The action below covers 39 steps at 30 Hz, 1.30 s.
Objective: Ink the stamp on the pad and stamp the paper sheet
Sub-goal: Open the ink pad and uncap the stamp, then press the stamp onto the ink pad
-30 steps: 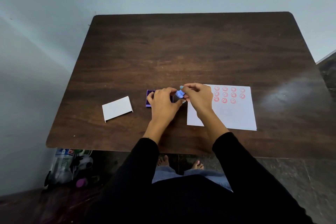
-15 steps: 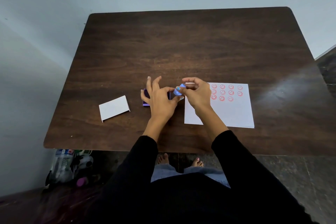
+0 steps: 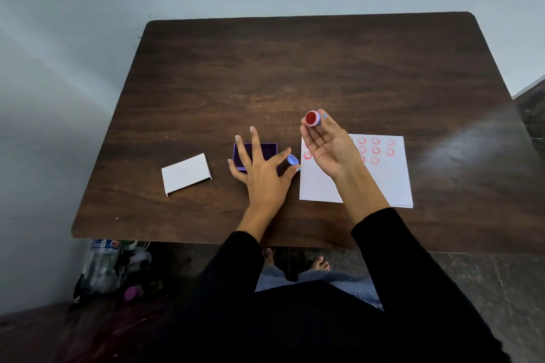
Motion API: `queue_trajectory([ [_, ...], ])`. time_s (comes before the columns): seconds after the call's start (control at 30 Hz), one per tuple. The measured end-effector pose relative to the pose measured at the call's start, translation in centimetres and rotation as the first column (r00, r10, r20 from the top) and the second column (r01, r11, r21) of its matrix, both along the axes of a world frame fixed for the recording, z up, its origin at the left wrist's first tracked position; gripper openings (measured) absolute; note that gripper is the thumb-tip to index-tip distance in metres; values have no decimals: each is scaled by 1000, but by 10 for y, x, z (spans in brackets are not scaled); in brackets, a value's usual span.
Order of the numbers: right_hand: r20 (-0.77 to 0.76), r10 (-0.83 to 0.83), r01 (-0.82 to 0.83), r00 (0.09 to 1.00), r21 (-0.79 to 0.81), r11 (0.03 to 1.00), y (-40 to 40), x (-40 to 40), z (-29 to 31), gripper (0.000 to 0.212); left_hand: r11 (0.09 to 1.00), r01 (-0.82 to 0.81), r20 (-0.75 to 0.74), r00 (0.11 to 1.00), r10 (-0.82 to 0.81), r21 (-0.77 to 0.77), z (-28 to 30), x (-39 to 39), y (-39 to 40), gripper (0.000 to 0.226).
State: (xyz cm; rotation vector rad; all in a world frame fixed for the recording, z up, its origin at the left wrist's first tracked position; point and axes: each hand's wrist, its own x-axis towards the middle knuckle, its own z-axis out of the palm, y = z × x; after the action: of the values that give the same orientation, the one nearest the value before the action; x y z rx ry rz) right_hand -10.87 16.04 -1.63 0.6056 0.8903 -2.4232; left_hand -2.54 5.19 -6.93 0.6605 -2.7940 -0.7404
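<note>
My right hand [image 3: 327, 147] is raised above the white paper sheet [image 3: 383, 183] and pinches a small round stamp [image 3: 312, 118] at its fingertips, red inked face turned toward me. Several red smiley prints fill the top of the sheet. My left hand [image 3: 262, 169] lies spread over the purple ink pad box [image 3: 267, 148], and holds a small blue cap [image 3: 292, 160] between thumb and forefinger, beside the sheet's left edge.
A white box lid [image 3: 186, 173] lies on the dark wooden table [image 3: 295, 74] left of the pad. Under the table's front left corner stand plastic bottles [image 3: 103, 262]. My feet show below the table edge.
The two hands were together pulling at the blue stamp. Now the cap is off in my left hand, and my right hand has lifted the stamp and turned its red face up.
</note>
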Motion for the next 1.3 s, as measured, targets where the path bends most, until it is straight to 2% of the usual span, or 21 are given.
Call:
queue_trajectory([
  [0.07, 59, -21, 29, 998, -138, 990, 0, 2, 1, 11, 999, 18, 7, 1000, -18, -33, -5, 7, 2, 35],
  [0.17, 114, -17, 44, 993, -239, 970, -3, 6, 3, 12, 997, 58, 64, 996, -55, -46, -10, 11, 4, 45],
  [0.23, 127, -16, 48, 992, -252, 967, -5, 8, 3, 15, 996, 83, 93, 992, -81, -15, -10, 12, 3, 64],
  [0.33, 139, -7, 42, 990, -250, 967, -6, 10, 1, 21, 995, 85, 42, 995, -87, 54, -5, 12, -10, 98],
  [0.4, 138, -1, 37, 990, -257, 966, -6, 11, 0, 27, 993, 57, 19, 998, -59, 100, -1, 9, -31, 114],
  [0.47, 136, 1, 35, 991, -259, 965, -7, 11, -2, 22, 989, 8, 45, 999, -15, 149, 1, 8, -51, 123],
  [0.57, 79, 26, -12, 997, -161, 987, -13, 12, -5, 18, 974, -14, 83, 997, -4, 227, -2, 11, -60, 129],
  [0.67, -67, 67, -56, 995, 154, 986, -28, 16, -9, 21, 978, 1, 63, 998, -15, 208, -11, 18, -55, 124],
  [0.7, -128, 102, -60, 987, 298, 953, -34, 19, -11, 23, 981, 2, 52, 999, -13, 196, -13, 19, -55, 122],
  [0.77, -229, 208, -45, 951, 562, 826, -46, 25, -16, 28, 986, -1, 37, 999, -5, 170, -15, 21, -54, 118],
  [0.87, -352, 429, 30, 832, 800, 599, -59, 34, -24, 28, 997, -9, 46, 999, 5, 74, -18, 25, -53, 113],
  [0.93, -398, 534, 98, 745, 858, 504, -64, 40, -28, 28, 1000, -10, 73, 997, 11, -16, -21, 29, -50, 110],
  [1.03, -403, 639, 148, 656, 898, 414, -73, 48, -32, 28, 997, -23, 113, 993, 31, -77, -24, 32, -51, 104],
  [1.3, -322, 784, 199, 531, 946, 254, -80, 54, -38, 29, 996, -32, 146, 988, 44, -80, -25, 29, -51, 95],
])
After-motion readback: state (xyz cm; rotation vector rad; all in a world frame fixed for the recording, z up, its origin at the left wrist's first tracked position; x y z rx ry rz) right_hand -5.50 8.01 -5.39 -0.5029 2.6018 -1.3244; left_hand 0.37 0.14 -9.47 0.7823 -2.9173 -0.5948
